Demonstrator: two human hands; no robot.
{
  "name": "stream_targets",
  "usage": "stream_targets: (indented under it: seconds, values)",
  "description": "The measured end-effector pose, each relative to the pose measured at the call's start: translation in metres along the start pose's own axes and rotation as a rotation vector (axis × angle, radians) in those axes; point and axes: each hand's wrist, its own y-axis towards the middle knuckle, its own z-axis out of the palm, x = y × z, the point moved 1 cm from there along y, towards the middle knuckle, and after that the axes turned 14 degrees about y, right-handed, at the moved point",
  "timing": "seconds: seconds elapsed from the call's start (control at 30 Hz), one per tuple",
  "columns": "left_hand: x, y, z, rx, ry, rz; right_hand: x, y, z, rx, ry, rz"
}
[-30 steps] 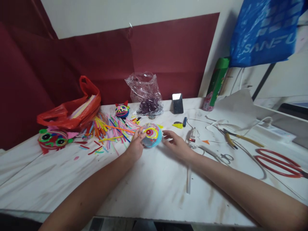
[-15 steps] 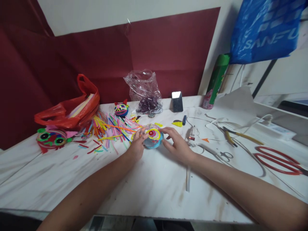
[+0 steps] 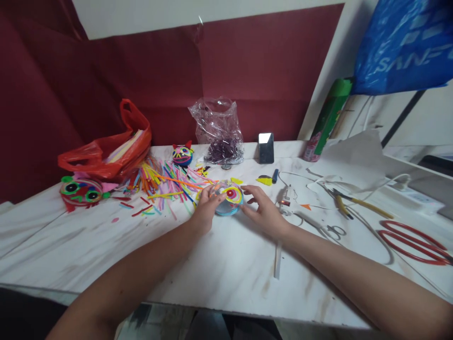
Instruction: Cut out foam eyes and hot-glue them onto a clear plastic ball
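A clear round ball (image 3: 226, 208) with a ringed eye of red, pink and yellow on its front and blue round its lower part is between my hands, just over the table. My left hand (image 3: 208, 203) grips its left side, the thumb across the front near the eye. On the right side, my right hand (image 3: 261, 208) has its curved thumb and forefinger at the ball's edge, the other fingers loosely bent. Its far side is hidden.
Left are a red bag (image 3: 106, 158), a decorated ball figure (image 3: 83, 192) and colourful strips (image 3: 166, 182). A smaller figure (image 3: 183, 155) and clear bag (image 3: 223, 137) stand behind. Right lie a glue gun (image 3: 288, 200), pliers (image 3: 343, 205), small scissors (image 3: 334, 231) and red-handled scissors (image 3: 412, 241).
The view has shifted slightly, so the scene sits a little further right. Both hands stay at the ball, which appears tilted a bit differently.
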Motion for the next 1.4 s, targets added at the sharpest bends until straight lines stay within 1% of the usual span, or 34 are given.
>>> stream_targets:
  seconds: [0.07, 0.17, 0.37, 0.57, 0.67, 0.8, 0.93, 1.03, 1.13, 1.27, 1.33, 1.4]
  values:
    - [0.002, 0.000, 0.000, -0.051, 0.046, 0.034, 0.000, -0.001, 0.001, -0.005, 0.003, -0.016]
    - [0.004, 0.000, 0.000, -0.089, 0.085, 0.098, 0.003, -0.003, 0.001, 0.011, -0.036, -0.075]
    - [0.005, -0.005, 0.002, -0.122, 0.161, 0.157, 0.009, -0.007, 0.002, 0.065, -0.193, -0.180]
    - [0.004, -0.008, 0.005, -0.134, 0.164, 0.225, 0.010, -0.006, 0.004, 0.120, -0.262, -0.200]
    - [0.003, -0.009, 0.005, -0.148, 0.191, 0.223, 0.009, -0.006, 0.004, 0.121, -0.247, -0.202]
    - [-0.001, -0.010, 0.005, -0.127, 0.190, 0.216, 0.008, -0.006, 0.003, 0.130, -0.238, -0.186]
    - [-0.005, -0.010, 0.005, -0.147, 0.262, 0.190, 0.008, -0.006, 0.003, 0.140, -0.242, -0.193]
    - [-0.004, -0.008, 0.003, -0.139, 0.261, 0.190, 0.009, -0.006, 0.004, 0.139, -0.216, -0.195]
    - [-0.001, -0.002, 0.000, -0.093, 0.200, 0.181, 0.009, -0.004, 0.003, 0.087, -0.102, -0.151]
    - [0.001, 0.004, -0.005, -0.076, 0.139, 0.164, -0.001, 0.000, 0.001, -0.052, 0.032, 0.011]
    - [0.000, 0.005, -0.006, -0.084, 0.160, 0.141, -0.008, 0.000, 0.002, -0.073, 0.063, 0.090]
    - [-0.002, 0.005, -0.007, -0.075, 0.174, 0.130, -0.013, -0.001, 0.004, -0.062, 0.099, 0.162]
